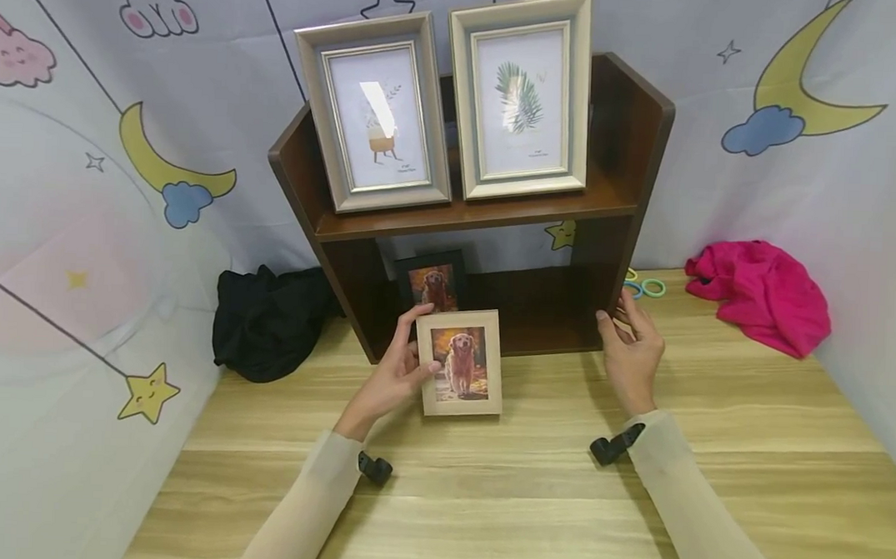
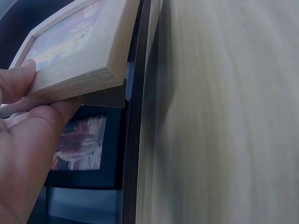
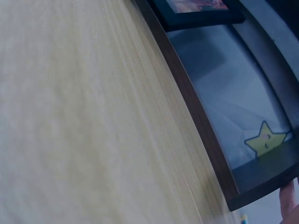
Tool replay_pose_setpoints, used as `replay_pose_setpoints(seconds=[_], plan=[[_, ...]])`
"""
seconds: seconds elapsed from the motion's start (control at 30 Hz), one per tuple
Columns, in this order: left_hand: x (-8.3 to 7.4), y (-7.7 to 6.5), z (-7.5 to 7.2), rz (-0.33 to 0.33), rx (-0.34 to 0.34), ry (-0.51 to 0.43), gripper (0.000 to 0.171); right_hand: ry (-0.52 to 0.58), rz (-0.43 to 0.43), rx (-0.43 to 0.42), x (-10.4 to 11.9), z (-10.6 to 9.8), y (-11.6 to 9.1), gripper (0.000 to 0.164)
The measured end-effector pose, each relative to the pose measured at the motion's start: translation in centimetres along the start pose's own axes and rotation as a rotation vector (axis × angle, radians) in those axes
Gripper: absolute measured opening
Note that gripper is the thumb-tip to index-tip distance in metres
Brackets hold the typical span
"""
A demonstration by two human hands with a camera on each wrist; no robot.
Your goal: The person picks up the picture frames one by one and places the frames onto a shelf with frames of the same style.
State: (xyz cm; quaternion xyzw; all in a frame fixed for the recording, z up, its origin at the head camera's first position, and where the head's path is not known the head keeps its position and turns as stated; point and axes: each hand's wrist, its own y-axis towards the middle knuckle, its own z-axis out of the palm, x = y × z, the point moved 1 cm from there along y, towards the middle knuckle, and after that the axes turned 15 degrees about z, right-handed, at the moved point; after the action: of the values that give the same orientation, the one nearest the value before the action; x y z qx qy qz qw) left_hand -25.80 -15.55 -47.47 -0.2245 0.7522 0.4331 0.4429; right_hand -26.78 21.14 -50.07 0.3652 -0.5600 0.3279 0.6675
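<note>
My left hand [image 1: 393, 377] grips a light wooden picture frame [image 1: 495, 361] by its left side, thumb over the front and fingers behind. The frame holds a photo of a golden dog and is lifted in front of the lower shelf; the left wrist view shows the frame's edge [image 2: 88, 81] close up. Behind it a black picture frame [image 1: 459, 273] with a similar dog photo stands on the lower shelf, partly covered. My right hand [image 1: 635, 354] holds the lower right side panel of the dark brown shelf unit [image 1: 615, 245], thumb in front, fingers along its outer face.
Two larger pale frames with plant pictures, one left [image 1: 440, 162] and one right [image 1: 579, 110], stand on the upper shelf. Black cloth [image 1: 266, 326] lies left of the unit, pink cloth [image 1: 763, 293] right. Coloured rings [image 1: 654, 288] lie behind my right hand on the wood-grain table [image 1: 483, 498].
</note>
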Motion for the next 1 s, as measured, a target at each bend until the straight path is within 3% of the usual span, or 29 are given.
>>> replay_pose_setpoints(seconds=[0.2, 0.47, 0.7, 1.0], plan=[[0.2, 1.3, 0.7, 0.009, -0.003, -0.005, 0.090, 0.002, -0.012, 0.018, 1.4, 0.2, -0.6, 0.052], [0.6, 3.8, 1.9, 0.043, -0.005, 0.065, 0.091, -0.009, -0.002, 0.002, -0.6, 0.1, 0.4, 0.053], [0.9, 5.3, 2.7, 0.025, -0.012, 0.050, 0.090, -0.019, 0.014, 0.005, -1.1, -0.1, 0.5, 0.053], [1.6, 7.2, 3.3, 0.043, -0.026, 0.071, 0.087, -0.013, 0.007, 0.026, 1.4, 0.0, -0.9, 0.053]])
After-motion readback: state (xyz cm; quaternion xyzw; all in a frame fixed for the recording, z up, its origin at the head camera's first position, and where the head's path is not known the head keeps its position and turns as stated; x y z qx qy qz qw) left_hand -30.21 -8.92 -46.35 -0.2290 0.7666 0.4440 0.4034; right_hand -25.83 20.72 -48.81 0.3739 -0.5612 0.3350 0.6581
